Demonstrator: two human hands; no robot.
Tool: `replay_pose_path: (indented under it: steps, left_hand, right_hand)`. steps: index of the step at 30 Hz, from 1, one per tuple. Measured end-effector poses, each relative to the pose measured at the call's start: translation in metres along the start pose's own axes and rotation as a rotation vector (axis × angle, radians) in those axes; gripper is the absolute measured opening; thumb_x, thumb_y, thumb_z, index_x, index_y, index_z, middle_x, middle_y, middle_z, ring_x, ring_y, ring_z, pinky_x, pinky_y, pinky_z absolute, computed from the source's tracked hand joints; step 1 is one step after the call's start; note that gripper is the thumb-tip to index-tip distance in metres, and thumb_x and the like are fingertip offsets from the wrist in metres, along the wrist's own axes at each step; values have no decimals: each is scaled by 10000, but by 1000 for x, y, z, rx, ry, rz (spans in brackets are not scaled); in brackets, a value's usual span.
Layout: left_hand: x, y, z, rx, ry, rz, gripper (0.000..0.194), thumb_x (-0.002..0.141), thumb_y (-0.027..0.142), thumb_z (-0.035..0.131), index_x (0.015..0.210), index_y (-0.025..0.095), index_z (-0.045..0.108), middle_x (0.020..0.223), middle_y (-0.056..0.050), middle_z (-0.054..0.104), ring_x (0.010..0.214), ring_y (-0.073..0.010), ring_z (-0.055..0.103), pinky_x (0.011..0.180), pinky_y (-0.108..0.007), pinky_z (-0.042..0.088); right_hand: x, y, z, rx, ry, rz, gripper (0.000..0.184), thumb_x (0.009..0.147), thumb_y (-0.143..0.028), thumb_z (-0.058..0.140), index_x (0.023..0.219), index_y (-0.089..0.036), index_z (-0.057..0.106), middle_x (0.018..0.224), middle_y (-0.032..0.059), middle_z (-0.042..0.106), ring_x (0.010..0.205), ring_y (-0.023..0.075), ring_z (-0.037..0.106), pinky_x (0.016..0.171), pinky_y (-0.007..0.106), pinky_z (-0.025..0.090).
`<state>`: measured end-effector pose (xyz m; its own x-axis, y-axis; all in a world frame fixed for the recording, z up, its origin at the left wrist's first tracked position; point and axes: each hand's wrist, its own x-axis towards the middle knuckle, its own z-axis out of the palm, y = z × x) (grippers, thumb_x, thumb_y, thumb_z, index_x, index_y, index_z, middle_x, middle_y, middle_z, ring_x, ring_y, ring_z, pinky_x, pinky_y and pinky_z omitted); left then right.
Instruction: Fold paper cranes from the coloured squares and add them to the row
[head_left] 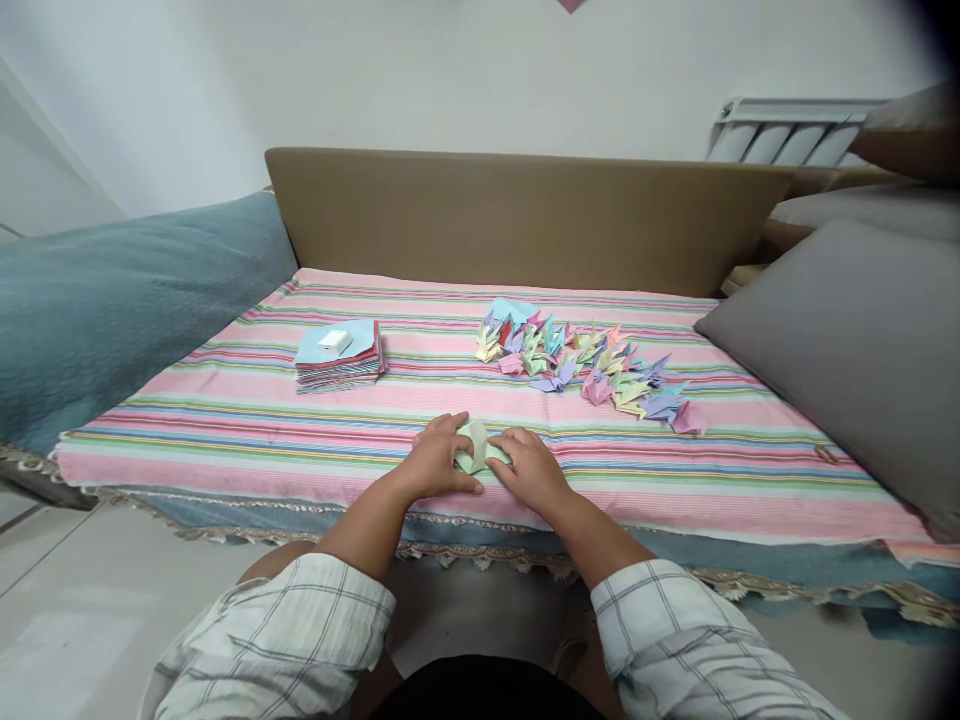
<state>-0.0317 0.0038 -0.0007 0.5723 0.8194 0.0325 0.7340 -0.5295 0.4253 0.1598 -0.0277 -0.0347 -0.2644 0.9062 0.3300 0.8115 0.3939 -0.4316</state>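
A partly folded sheet of pale green origami paper (pixel 474 447) lies on the striped cloth near the front edge of the seat. My left hand (pixel 439 457) grips its left side, fingers bent over the far edge and thumb toward the near side. At the right corner of the paper, my right hand (pixel 534 470) has it between thumb and fingers. Beyond the hands, to the right, spreads a group of folded paper cranes (pixel 555 375) in many colours. A stack of coloured paper squares (pixel 341 372) stands to the left with a small white block (pixel 334 341) on top.
The pink striped cloth (pixel 225 440) covers the sofa seat. A brown backrest (pixel 525 215) rises behind, a blue armrest (pixel 142 290) bounds the left, and a grey cushion (pixel 847 350) leans at the right. A small brownish object (pixel 826 455) lies near the cushion.
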Motion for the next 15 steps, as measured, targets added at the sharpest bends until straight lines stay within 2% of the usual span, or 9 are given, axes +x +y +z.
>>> replay_pose_path:
  steps: [4, 9, 12, 15]
  left_hand:
    - [0, 2, 1, 4, 1, -22, 283, 599, 389, 754, 832, 238, 702, 1438, -56, 328, 1309, -346, 261, 1037, -475, 268]
    - [2, -4, 2, -53, -3, 14, 226, 666, 367, 711, 867, 262, 707, 1401, -55, 389, 1294, -306, 308, 1039, -443, 269]
    - [4, -6, 2, -107, 50, 8, 408, 644, 342, 728, 1035, 259, 644, 1369, -66, 436, 1258, -283, 370, 1029, -421, 296]
    - [6, -4, 1, -187, 81, -16, 711, 622, 331, 740, 1272, 238, 467, 1361, -84, 445, 1234, -278, 400, 1021, -418, 317]
  right_hand:
    - [0, 0, 1, 18, 5, -6, 298, 816, -287, 553, 1095, -197, 606, 1031, 85, 578, 975, 219, 500, 867, 353, 404]
    - [0, 0, 1, 25, -5, 13, 319, 810, -279, 562, 1114, -188, 595, 1026, 85, 577, 986, 220, 494, 878, 353, 400]
    - [0, -1, 1, 14, -7, 19, 341, 808, -283, 565, 1132, -178, 585, 1030, 85, 571, 985, 222, 490, 879, 348, 399]
    - [0, -1, 1, 5, -10, 18, 342, 809, -284, 562, 1134, -180, 583, 1026, 82, 569, 981, 221, 489, 880, 343, 394]
